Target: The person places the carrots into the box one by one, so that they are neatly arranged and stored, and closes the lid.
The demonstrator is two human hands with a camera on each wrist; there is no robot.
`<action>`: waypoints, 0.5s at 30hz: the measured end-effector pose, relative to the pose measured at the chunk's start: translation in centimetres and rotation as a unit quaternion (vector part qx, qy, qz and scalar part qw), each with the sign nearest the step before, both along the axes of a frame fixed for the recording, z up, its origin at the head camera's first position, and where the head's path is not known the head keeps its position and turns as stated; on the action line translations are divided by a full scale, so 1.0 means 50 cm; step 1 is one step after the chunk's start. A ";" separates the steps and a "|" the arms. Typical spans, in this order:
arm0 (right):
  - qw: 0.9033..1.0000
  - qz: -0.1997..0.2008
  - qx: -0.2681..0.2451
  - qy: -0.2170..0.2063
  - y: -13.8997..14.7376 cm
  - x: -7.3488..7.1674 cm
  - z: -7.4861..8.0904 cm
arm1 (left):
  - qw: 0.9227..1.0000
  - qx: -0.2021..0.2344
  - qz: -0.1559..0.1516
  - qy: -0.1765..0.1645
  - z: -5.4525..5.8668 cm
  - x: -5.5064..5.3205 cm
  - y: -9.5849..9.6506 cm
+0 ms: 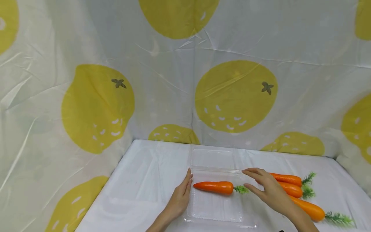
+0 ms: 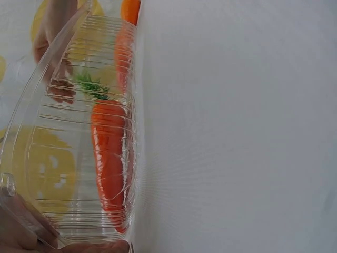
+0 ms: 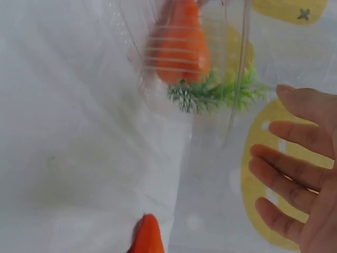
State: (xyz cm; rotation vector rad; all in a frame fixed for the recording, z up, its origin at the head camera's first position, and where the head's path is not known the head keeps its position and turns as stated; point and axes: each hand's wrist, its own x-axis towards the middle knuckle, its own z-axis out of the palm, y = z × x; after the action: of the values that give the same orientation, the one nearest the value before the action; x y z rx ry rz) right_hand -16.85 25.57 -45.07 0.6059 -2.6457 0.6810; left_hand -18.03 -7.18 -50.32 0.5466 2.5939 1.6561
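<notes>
"A pale curtain (image 1: 165, 87) with big printed lemons (image 1: 236, 96) closes in this white-draped table (image 1: 139, 183). So where's the action?"

"Well in from the table's left edge: a clear container (image 1: 214, 209), its lid (image 1: 213, 158) laid back towards the far edge. One carrot (image 1: 214, 187) lies crosswise inside, tip left, leafy top (image 1: 241, 189) at the right-hand wall."

"And the hands?"

"Left hand (image 1: 176, 199) flat along the container's left wall, fingers straight, no grip on anything. Right hand (image 1: 269, 190) hovers by the leafy top, fingers loosely spread, nothing held. Touching those fronds? Can't tell from here!"

"What about those three loose carrots (image 1: 308, 207)?"

"Bunched beyond the right hand, towards the table's right edge, fronds pointing that way."

"Where's the danger?"

"That leafy top, I'd say: bring the lid over and fronds at the rim could get pinched. The plastic looks thin, too; a hard push from the left could slide the whole thing or bow its wall. And smooth carrots may roll if a sleeve nudges them."

"Any brand, any label?"

"No writing I can read, on plastic or curtain. Just lemons!"
</notes>
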 end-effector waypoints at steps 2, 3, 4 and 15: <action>1.000 -0.010 0.002 0.009 0.022 0.010 0.005 | 1.000 0.000 -0.002 -0.001 -0.001 0.000 0.000; 1.000 -0.016 0.002 0.017 0.032 0.014 0.005 | 1.000 0.000 -0.003 -0.001 -0.001 0.000 0.001; 1.000 -0.020 0.003 0.021 0.044 0.018 0.006 | 1.000 0.000 -0.002 0.000 -0.001 0.000 0.001; 0.995 -0.094 0.007 -0.038 0.128 0.067 -0.005 | 1.000 0.002 -0.004 0.003 -0.002 -0.002 -0.003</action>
State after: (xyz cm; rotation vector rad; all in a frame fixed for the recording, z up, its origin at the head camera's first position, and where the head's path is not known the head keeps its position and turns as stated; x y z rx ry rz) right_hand -13.48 32.00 -45.34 0.3342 -2.7346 0.6431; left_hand -18.12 -7.35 -50.43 0.5625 2.5890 1.6615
